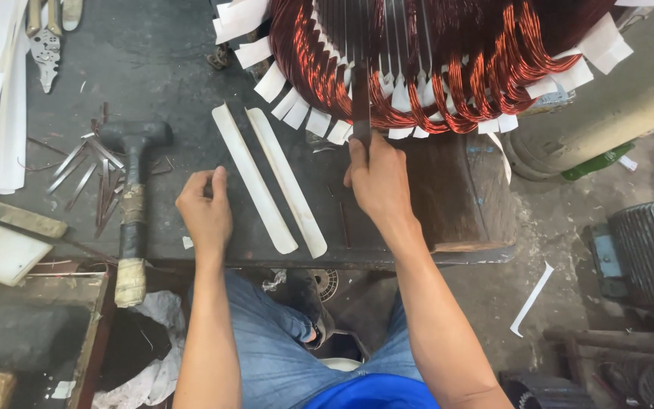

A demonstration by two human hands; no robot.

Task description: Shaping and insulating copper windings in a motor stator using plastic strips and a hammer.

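Observation:
A large motor stator (pixel 448 60) with red copper windings and white paper slot liners sits at the top of the bench. My right hand (pixel 376 178) grips a dark flat bar (pixel 360 98) that runs up into one of the stator's slots. My left hand (pixel 204 208) rests on the dark bench top (pixel 153 68) with fingers loosely curled and nothing in it. Two long white paper strips (pixel 270 178) lie side by side between my hands. A black-headed mallet (pixel 132 204) with a taped handle lies just left of my left hand.
Thin metal strips (pixel 85 170) are scattered by the mallet head. Pliers (pixel 45 38) and white paper sheets (pixel 1 98) lie at the top left. A wooden block (pixel 459 193) supports the stator. Motor housings (pixel 649 254) stand on the floor at right.

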